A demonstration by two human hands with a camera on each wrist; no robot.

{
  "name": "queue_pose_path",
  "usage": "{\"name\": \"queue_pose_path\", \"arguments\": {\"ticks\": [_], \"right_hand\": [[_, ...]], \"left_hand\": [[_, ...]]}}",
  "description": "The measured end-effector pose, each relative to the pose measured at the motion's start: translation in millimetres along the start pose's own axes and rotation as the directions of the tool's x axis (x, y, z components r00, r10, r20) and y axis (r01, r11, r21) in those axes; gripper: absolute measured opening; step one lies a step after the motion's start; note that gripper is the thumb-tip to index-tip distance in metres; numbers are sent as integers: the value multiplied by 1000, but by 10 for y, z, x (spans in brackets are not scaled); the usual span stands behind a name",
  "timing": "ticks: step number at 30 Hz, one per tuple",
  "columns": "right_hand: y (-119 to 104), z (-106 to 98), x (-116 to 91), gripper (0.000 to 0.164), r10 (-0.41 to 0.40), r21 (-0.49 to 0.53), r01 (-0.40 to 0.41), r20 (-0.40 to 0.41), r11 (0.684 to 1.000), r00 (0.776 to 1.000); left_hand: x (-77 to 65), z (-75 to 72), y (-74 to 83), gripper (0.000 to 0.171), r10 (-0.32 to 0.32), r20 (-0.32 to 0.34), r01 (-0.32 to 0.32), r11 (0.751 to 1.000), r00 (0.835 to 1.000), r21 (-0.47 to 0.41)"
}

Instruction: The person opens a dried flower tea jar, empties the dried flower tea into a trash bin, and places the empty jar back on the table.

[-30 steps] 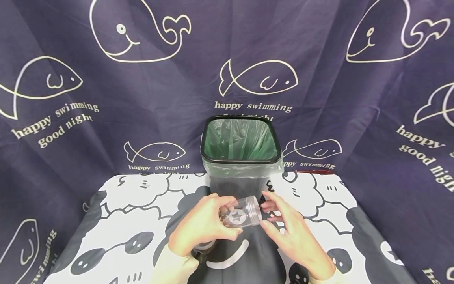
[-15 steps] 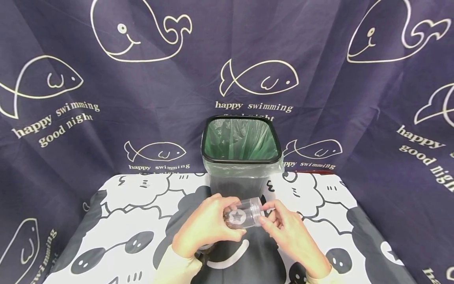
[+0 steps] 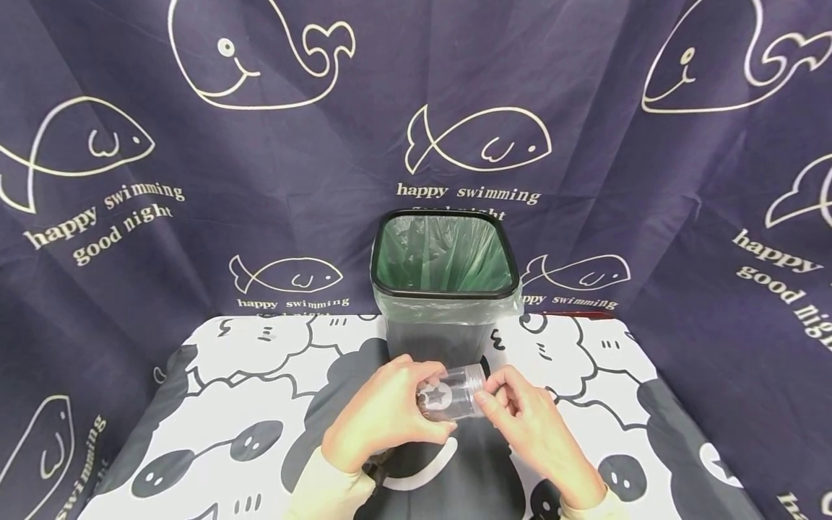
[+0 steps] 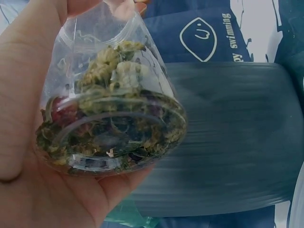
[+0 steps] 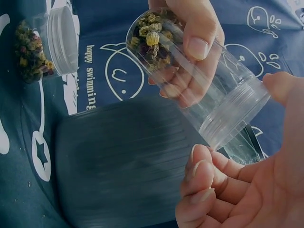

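A clear plastic jar with a star mark lies tilted on its side, its clear lid to the right. Dried flowers are inside, gathered toward its base. My left hand grips the jar's body. The thumb and fingertips of my right hand pinch the lid's rim, seen closely in the right wrist view. A second lidded jar of dried flowers appears at that view's upper left; in the head view my left wrist mostly hides it.
Just behind the hands stands a dark bin lined with a translucent green bag. A cartoon-patterned cloth covers the table. Navy fabric with white fish and whales hangs behind and at both sides.
My right hand's spread fingers have come together onto the lid. The jar and left hand have shifted slightly right, and the dried flowers are less visible in the head view.
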State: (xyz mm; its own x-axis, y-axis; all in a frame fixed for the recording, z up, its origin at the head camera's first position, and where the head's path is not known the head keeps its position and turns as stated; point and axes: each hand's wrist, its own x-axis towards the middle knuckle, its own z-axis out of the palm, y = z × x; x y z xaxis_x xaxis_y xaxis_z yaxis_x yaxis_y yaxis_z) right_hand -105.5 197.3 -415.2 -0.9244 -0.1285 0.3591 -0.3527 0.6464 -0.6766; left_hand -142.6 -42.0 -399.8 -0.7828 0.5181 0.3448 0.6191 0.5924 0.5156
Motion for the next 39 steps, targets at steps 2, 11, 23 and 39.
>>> {"name": "queue_pose_path", "arguments": {"ticks": [2,11,23,39], "right_hand": [[4,-2,-1,15,-8,7,8,-1,1000,1000],[1,-12,7,15,-51,56,51,-8,997,999],[25,-32,12,25,-134,103,133,3,986,991],[48,-106,22,44,-245,129,239,33,962,969]], "left_hand": [[2,2,-4,40,0,5,0,1000,1000,-1],[1,1,-26,42,-1,19,2,1000,1000,-26],[-18,1,-44,46,-20,33,22,998,999,-50],[-16,-22,-52,46,4,59,2,995,998,-100]]}}
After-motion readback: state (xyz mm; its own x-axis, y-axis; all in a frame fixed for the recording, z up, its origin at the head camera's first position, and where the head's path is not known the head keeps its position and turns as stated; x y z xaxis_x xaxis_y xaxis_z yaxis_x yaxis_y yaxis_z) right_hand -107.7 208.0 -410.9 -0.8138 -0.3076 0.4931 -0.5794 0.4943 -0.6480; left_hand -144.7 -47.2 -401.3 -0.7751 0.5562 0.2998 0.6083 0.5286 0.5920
